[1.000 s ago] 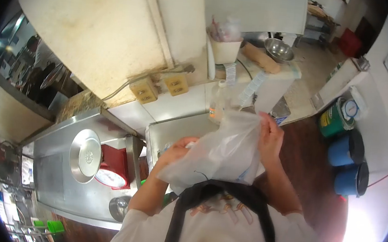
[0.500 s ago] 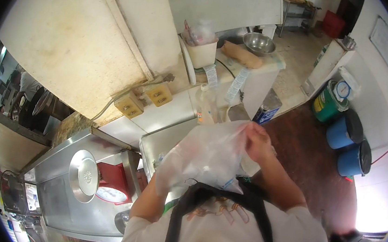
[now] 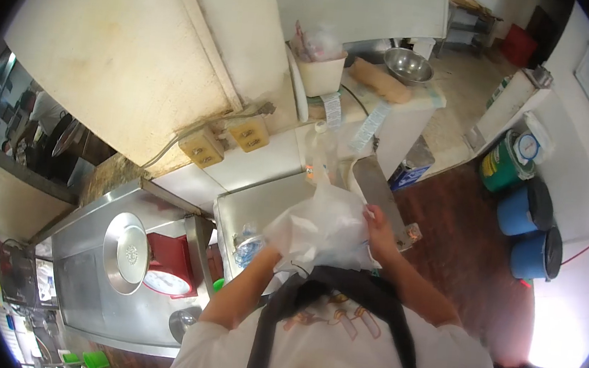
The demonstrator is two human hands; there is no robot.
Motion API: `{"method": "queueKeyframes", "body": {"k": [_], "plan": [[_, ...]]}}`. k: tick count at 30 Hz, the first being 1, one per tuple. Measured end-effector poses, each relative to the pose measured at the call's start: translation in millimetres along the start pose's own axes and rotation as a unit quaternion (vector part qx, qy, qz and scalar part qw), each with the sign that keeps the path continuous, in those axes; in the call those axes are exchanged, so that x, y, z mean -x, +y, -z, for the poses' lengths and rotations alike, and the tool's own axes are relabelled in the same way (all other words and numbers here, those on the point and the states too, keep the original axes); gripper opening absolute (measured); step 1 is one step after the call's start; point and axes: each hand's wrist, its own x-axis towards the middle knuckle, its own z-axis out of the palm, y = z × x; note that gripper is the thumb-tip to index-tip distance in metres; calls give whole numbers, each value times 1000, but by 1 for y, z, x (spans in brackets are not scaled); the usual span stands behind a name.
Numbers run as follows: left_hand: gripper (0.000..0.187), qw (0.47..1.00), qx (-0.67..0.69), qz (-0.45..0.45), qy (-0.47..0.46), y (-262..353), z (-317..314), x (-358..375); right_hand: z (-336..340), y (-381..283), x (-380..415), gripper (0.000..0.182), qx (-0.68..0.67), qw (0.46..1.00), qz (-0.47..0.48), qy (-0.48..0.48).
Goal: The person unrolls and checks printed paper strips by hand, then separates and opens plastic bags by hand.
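Observation:
A crumpled translucent white plastic bag (image 3: 323, 222) is held in front of my chest, above the edge of the metal sink. My right hand (image 3: 378, 229) grips the bag's right side, with the fingers bent against the plastic. On the other side, my left hand (image 3: 275, 248) is mostly covered by the bag, so its fingers do not show. A clear plastic bottle (image 3: 321, 147) stands behind the bag. Something blue and clear (image 3: 248, 250) lies in the sink (image 3: 257, 198), to the left of the bag.
A red scale (image 3: 172, 264) with a round metal pan (image 3: 125, 253) is on the steel counter at left. Farther back are a white bin (image 3: 320, 75), a metal bowl (image 3: 408, 66) and a brown bundle (image 3: 380, 81). Blue buckets (image 3: 535, 253) stand at right.
The bag has been drawn in from a wide spread to a smaller, more bunched shape. My right hand has moved lower, and more of the sink and the metal surface behind the bag now shows.

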Motion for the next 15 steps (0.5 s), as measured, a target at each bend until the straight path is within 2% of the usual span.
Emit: {"method": "queueKeyframes", "body": {"k": [2, 3, 5, 7, 8, 9, 10, 11, 12, 13, 14, 15], "plan": [[41, 999, 26, 31, 3, -26, -8, 6, -3, 20, -4, 25, 78, 996, 46, 23], [41, 998, 45, 50, 16, -35, -12, 8, -3, 24, -5, 24, 122, 987, 100, 21], [42, 982, 118, 119, 87, -61, -29, 0, -3, 34, -6, 22, 207, 957, 204, 20], [41, 959, 125, 219, 128, -161, -27, -26, -5, 63, -34, 20, 251, 950, 178, 50], [40, 983, 47, 125, 126, -178, -24, -31, -4, 72, -44, 20, 275, 946, 160, 65], [40, 992, -29, 35, 121, -190, -20, -35, -3, 69, -43, 20, 297, 930, 204, 65], [37, 992, -39, 65, 101, -199, -11, -36, 0, 65, -41, 20, 320, 914, 243, 62], [35, 991, -47, 96, 78, -208, -1, -32, 8, 64, -43, 22, 306, 924, 225, 35], [32, 987, -12, 131, 89, -162, -6, -15, 17, 64, -45, 23, 291, 934, 208, 9], [30, 982, 22, 160, 103, -108, -7, -6, 20, 48, -39, 30, 244, 965, 99, -14], [27, 984, -38, 134, 108, -124, 9, -3, 20, 21, -31, 38, 193, 981, -3, -34], [25, 983, -98, 109, 112, -141, 24, 5, 22, 0, -15, 46, 209, 976, 58, -32]]}}
